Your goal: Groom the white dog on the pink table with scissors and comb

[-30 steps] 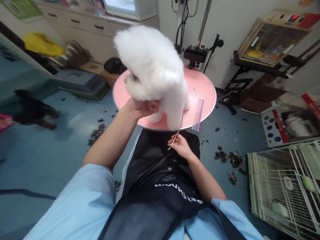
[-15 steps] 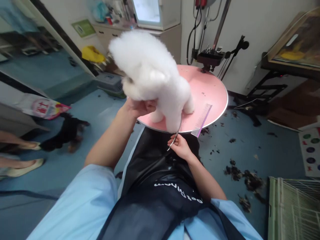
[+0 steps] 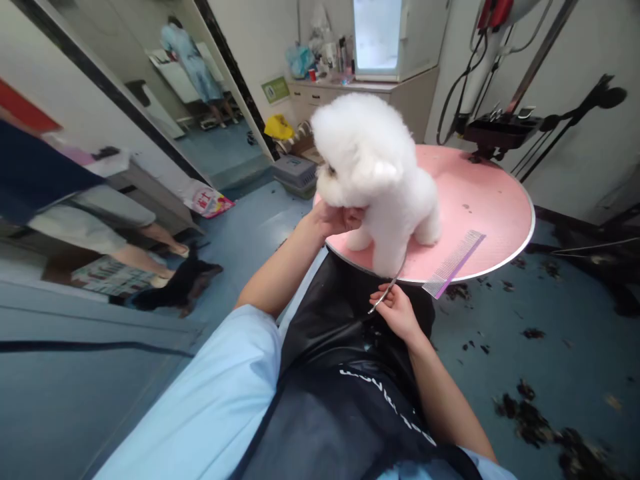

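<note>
A fluffy white dog stands near the front edge of a round pink grooming table, its head turned to the left. My left hand is under the dog's chin, fingers curled against the fur. My right hand grips a pair of scissors just below the table edge. Their blades point up beside the dog's front leg, and part of them is hard to make out against the fur. A purple-backed comb lies to the right, its lower end jutting over the table's rim.
A dark tool holder and a pole stand at the table's back. On the left, a black dog is on the floor by a person's legs. A grey pet carrier sits behind. Dark hair clumps litter the floor at right.
My view has swung to the left, so everything appears further right, and a person at left shows more fully. The white dog's head looks lower and more level. Both hands keep their holds.
</note>
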`<action>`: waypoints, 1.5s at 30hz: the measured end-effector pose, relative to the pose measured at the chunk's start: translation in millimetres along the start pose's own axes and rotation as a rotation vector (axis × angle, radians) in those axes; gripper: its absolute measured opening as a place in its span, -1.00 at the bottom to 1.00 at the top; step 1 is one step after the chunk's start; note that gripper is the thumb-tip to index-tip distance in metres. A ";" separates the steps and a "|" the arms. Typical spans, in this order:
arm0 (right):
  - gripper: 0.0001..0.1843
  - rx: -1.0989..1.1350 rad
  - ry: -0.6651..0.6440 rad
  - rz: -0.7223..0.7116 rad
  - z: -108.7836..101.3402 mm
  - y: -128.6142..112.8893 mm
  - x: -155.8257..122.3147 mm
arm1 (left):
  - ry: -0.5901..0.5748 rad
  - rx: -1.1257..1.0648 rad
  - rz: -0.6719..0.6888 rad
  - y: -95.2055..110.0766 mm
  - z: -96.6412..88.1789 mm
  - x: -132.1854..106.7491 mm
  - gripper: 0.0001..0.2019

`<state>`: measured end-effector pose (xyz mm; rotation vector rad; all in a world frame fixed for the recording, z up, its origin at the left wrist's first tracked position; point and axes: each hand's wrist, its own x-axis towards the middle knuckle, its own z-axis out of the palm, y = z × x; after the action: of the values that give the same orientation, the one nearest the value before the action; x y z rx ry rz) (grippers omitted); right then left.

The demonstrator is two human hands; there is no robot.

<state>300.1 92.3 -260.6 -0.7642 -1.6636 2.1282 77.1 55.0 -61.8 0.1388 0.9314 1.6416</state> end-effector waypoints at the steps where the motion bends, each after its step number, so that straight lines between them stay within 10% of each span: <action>1: -0.50 0.004 0.001 -0.003 1.1 0.2 -0.7 | 0.002 0.003 -0.001 0.3 -0.9 0.3 -0.60; 34: -0.67 0.073 0.174 -0.088 61.8 -35.5 3.6 | -0.033 -0.008 0.011 4.6 2.6 3.2 -0.57; 45: -0.53 0.020 0.141 -0.041 29.0 -21.5 -10.0 | -0.004 -0.015 -0.028 1.1 -1.1 1.8 -0.63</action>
<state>289.4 69.5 -232.8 -0.8462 -1.5698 2.0110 75.1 56.0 -62.5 0.1184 0.9136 1.6216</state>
